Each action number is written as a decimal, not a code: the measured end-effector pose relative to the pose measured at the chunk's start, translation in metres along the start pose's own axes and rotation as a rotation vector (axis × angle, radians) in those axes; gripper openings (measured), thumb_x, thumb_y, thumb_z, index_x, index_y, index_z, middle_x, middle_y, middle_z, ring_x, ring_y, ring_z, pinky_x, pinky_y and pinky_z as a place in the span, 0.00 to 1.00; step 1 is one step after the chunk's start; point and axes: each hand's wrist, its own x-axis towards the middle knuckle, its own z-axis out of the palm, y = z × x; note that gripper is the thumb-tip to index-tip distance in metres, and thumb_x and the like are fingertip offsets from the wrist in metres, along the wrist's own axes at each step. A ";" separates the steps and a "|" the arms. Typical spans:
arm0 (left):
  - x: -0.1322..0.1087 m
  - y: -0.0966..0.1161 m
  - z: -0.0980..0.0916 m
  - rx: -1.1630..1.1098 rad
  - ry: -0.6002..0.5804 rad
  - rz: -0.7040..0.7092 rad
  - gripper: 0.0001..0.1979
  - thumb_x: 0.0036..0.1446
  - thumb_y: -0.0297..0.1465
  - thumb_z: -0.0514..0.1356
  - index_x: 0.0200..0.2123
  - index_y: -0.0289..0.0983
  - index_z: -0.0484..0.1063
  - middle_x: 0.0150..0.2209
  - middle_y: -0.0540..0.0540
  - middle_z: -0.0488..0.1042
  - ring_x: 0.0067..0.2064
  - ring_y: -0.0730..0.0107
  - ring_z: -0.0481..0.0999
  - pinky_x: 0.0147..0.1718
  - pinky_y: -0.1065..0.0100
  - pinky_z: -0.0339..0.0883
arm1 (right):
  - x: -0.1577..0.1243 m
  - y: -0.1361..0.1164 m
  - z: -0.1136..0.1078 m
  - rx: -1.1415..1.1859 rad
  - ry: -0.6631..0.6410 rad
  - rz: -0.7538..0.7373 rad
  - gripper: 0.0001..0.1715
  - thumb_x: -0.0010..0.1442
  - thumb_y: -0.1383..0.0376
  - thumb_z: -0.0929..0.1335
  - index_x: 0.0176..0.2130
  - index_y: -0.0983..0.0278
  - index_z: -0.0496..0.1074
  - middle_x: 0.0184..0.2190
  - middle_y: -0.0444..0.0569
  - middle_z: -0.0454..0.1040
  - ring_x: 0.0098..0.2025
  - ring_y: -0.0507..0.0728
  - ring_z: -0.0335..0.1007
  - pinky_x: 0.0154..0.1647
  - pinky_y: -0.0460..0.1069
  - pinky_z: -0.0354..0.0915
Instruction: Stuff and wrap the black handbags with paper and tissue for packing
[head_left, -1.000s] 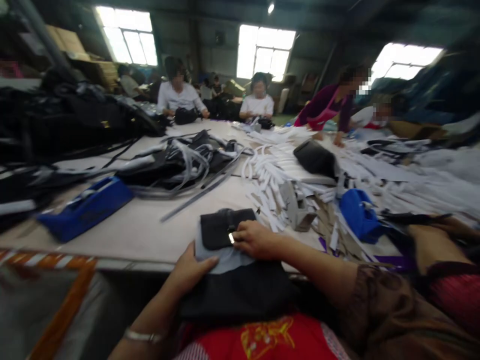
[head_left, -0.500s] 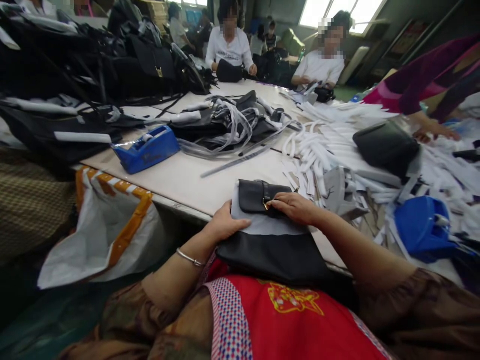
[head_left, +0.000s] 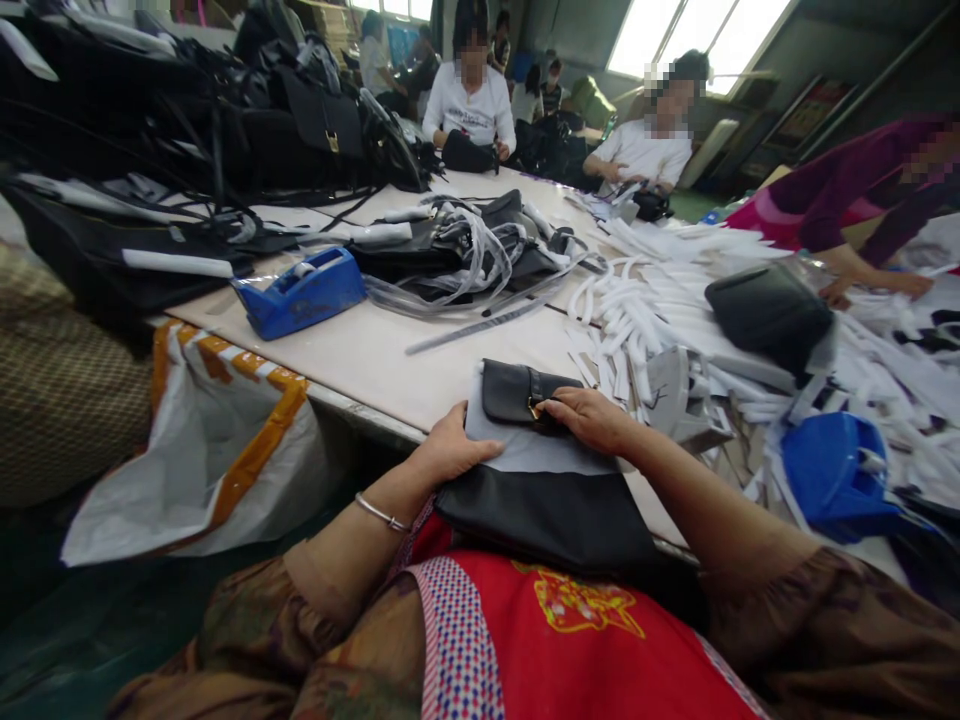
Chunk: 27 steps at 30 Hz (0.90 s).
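Observation:
A black leather handbag [head_left: 551,515] rests against my red apron at the table's near edge. Its short flap [head_left: 504,392] has a strap and a gold clasp, and a pale grey sheet [head_left: 540,450] lies between the flap and the bag's front. My left hand [head_left: 459,442] grips the bag's left side, thumb over the grey sheet and fingers hidden behind. With the fingertips closed at the gold clasp, my right hand [head_left: 589,415] holds the flap's strap end.
A blue tape dispenser [head_left: 304,290] stands left on the table, another blue dispenser [head_left: 836,470] right. White padding strips [head_left: 637,310] pile up right of centre. Black bags [head_left: 300,130] are heaped at left. A white sack [head_left: 255,450] hangs at the table edge. Co-workers [head_left: 469,110] sit opposite.
My hands keep nearly the same hold on the bag and its clasp. The view has tilted slightly. At right, the co-worker in purple has shifted their arms over the strips.

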 end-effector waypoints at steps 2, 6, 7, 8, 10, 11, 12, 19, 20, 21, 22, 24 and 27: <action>0.000 0.000 0.000 0.003 -0.001 0.000 0.40 0.43 0.44 0.70 0.58 0.36 0.66 0.53 0.38 0.75 0.54 0.50 0.75 0.53 0.56 0.68 | 0.000 0.000 0.000 -0.010 -0.007 -0.022 0.28 0.71 0.55 0.55 0.36 0.64 0.76 0.32 0.50 0.70 0.34 0.55 0.68 0.40 0.49 0.62; 0.000 -0.002 0.002 -0.012 -0.004 0.003 0.39 0.43 0.42 0.71 0.58 0.37 0.66 0.53 0.39 0.76 0.53 0.51 0.75 0.53 0.57 0.68 | -0.005 -0.002 0.003 -0.105 -0.064 -0.115 0.26 0.72 0.57 0.55 0.42 0.65 0.77 0.38 0.52 0.72 0.38 0.55 0.69 0.44 0.49 0.62; 0.000 -0.003 0.002 -0.019 -0.005 0.008 0.38 0.43 0.42 0.71 0.58 0.37 0.66 0.53 0.39 0.76 0.53 0.52 0.75 0.53 0.57 0.68 | -0.008 -0.004 0.005 -0.169 -0.079 -0.144 0.25 0.71 0.58 0.55 0.44 0.65 0.76 0.39 0.53 0.72 0.40 0.56 0.69 0.45 0.50 0.61; 0.001 -0.003 0.002 -0.025 -0.006 0.013 0.38 0.43 0.42 0.71 0.57 0.37 0.66 0.52 0.40 0.76 0.52 0.52 0.76 0.53 0.58 0.69 | -0.010 -0.007 0.008 -0.251 -0.089 -0.166 0.23 0.71 0.58 0.56 0.46 0.65 0.76 0.40 0.54 0.72 0.40 0.57 0.69 0.45 0.51 0.61; 0.001 -0.003 0.002 -0.030 -0.009 0.018 0.38 0.43 0.41 0.71 0.57 0.37 0.66 0.52 0.40 0.77 0.52 0.53 0.76 0.53 0.58 0.69 | -0.014 -0.015 0.013 -0.432 -0.090 -0.190 0.21 0.69 0.58 0.59 0.50 0.66 0.74 0.42 0.56 0.72 0.42 0.59 0.67 0.44 0.53 0.60; 0.001 -0.002 0.002 -0.026 -0.009 0.015 0.38 0.42 0.41 0.71 0.57 0.37 0.67 0.52 0.40 0.77 0.52 0.53 0.76 0.53 0.58 0.69 | -0.016 -0.019 0.015 -0.506 -0.087 -0.191 0.21 0.68 0.59 0.60 0.51 0.67 0.72 0.42 0.57 0.72 0.42 0.60 0.67 0.44 0.54 0.59; 0.001 -0.001 0.001 -0.018 -0.009 0.008 0.38 0.42 0.41 0.71 0.57 0.36 0.67 0.52 0.39 0.77 0.52 0.53 0.76 0.53 0.58 0.68 | -0.017 -0.023 0.017 -0.557 -0.087 -0.185 0.20 0.67 0.59 0.62 0.51 0.68 0.72 0.42 0.58 0.72 0.42 0.61 0.66 0.43 0.54 0.59; -0.002 0.003 0.000 -0.015 0.002 -0.004 0.39 0.42 0.41 0.72 0.58 0.38 0.66 0.53 0.39 0.77 0.54 0.51 0.75 0.55 0.56 0.67 | -0.026 -0.026 0.018 -0.470 0.000 -0.154 0.23 0.62 0.61 0.66 0.54 0.68 0.71 0.43 0.58 0.72 0.44 0.62 0.66 0.46 0.54 0.60; -0.002 0.003 0.000 -0.021 -0.003 0.001 0.39 0.42 0.41 0.71 0.58 0.38 0.66 0.53 0.39 0.76 0.55 0.50 0.75 0.56 0.56 0.67 | -0.027 -0.024 0.018 -0.427 0.034 -0.155 0.23 0.63 0.60 0.66 0.54 0.67 0.71 0.43 0.58 0.72 0.44 0.62 0.66 0.47 0.54 0.60; -0.002 0.002 0.000 -0.023 -0.009 0.002 0.39 0.43 0.41 0.71 0.58 0.38 0.66 0.53 0.39 0.76 0.55 0.50 0.75 0.56 0.55 0.67 | -0.029 -0.020 0.018 -0.380 0.067 -0.161 0.23 0.63 0.61 0.66 0.55 0.67 0.71 0.44 0.58 0.72 0.44 0.62 0.66 0.48 0.55 0.61; -0.002 0.002 0.000 -0.023 -0.014 -0.001 0.39 0.43 0.42 0.71 0.58 0.38 0.66 0.53 0.39 0.76 0.55 0.50 0.75 0.56 0.55 0.67 | -0.030 -0.017 0.018 -0.332 0.093 -0.171 0.23 0.62 0.62 0.66 0.55 0.67 0.72 0.44 0.58 0.72 0.44 0.61 0.66 0.49 0.55 0.61; -0.002 0.002 0.000 -0.017 -0.017 -0.008 0.39 0.42 0.42 0.71 0.57 0.38 0.67 0.53 0.39 0.77 0.55 0.50 0.75 0.55 0.55 0.67 | -0.033 -0.011 0.017 -0.241 0.125 -0.196 0.24 0.60 0.64 0.67 0.55 0.67 0.72 0.45 0.58 0.72 0.45 0.61 0.67 0.50 0.55 0.63; -0.003 0.003 -0.001 -0.014 -0.007 -0.005 0.39 0.42 0.43 0.72 0.57 0.37 0.67 0.52 0.40 0.78 0.54 0.51 0.76 0.54 0.57 0.68 | -0.037 -0.005 0.011 -0.139 0.137 -0.228 0.25 0.59 0.66 0.68 0.56 0.66 0.71 0.46 0.58 0.72 0.47 0.61 0.68 0.51 0.56 0.65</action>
